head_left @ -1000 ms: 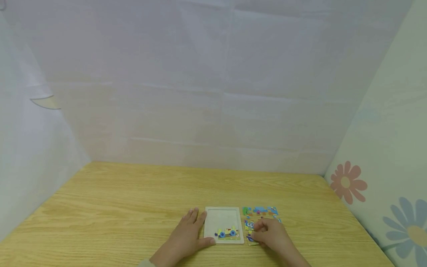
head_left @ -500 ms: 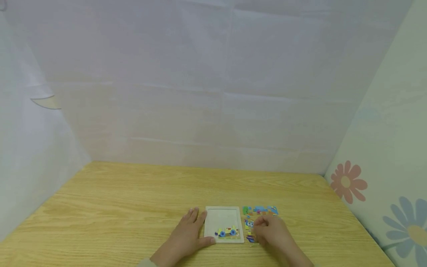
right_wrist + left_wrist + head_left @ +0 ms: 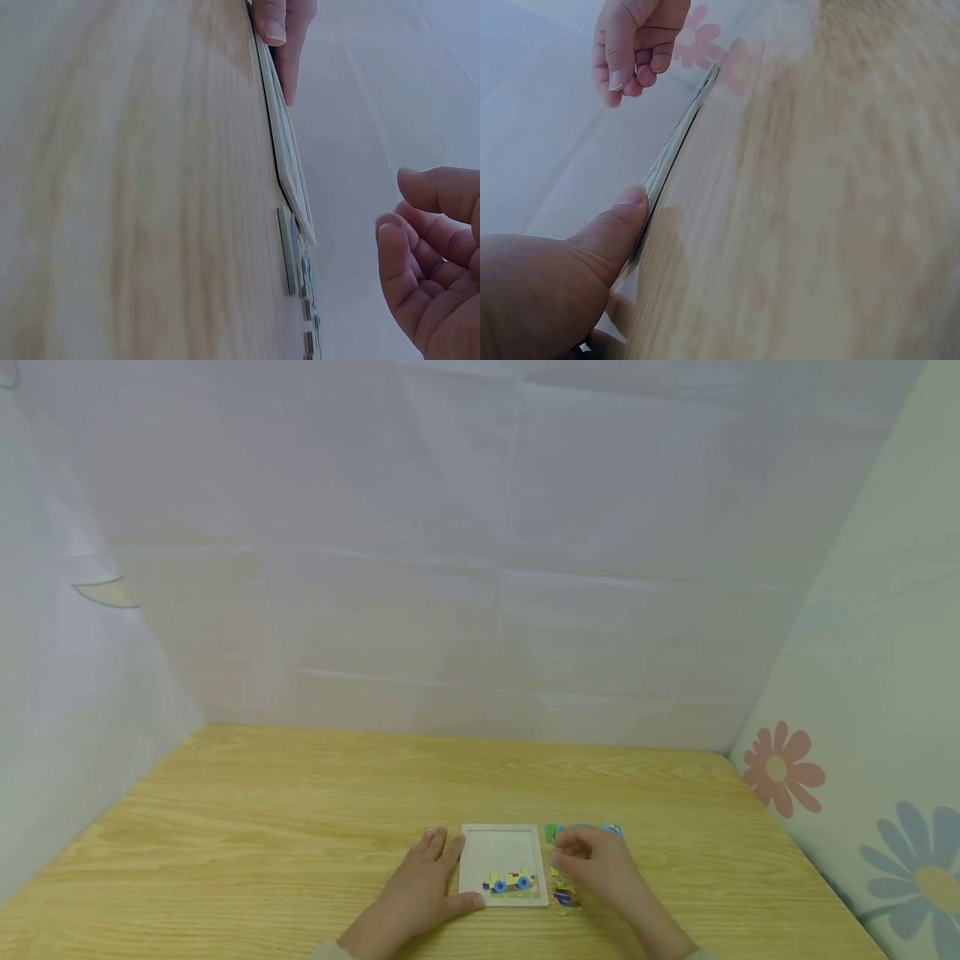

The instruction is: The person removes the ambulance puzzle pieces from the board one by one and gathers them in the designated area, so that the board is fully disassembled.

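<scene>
A pale square puzzle tray point(image 3: 498, 847) lies on the table, with joined puzzle pieces point(image 3: 510, 883) showing a yellow vehicle with blue wheels along its lower part. My left hand point(image 3: 418, 887) rests at its left side, fingers stretched out and thumb on the lower left corner. To the right of the tray lie several loose puzzle pieces point(image 3: 564, 896), some covered from view by my right hand point(image 3: 606, 867). That hand hovers over them; the right wrist view shows its fingers loosely bent, the thumb apart from the fingertips and nothing between them.
The wooden table point(image 3: 337, 810) reaches back to a white cloth wall point(image 3: 480, 635). A printed side cloth point(image 3: 840, 693) with red and blue flowers stands along the right edge.
My right hand has risen off the lower loose pieces and shifted up and slightly left, uncovering the dark blue one. The left hand and the tray have stayed put.
</scene>
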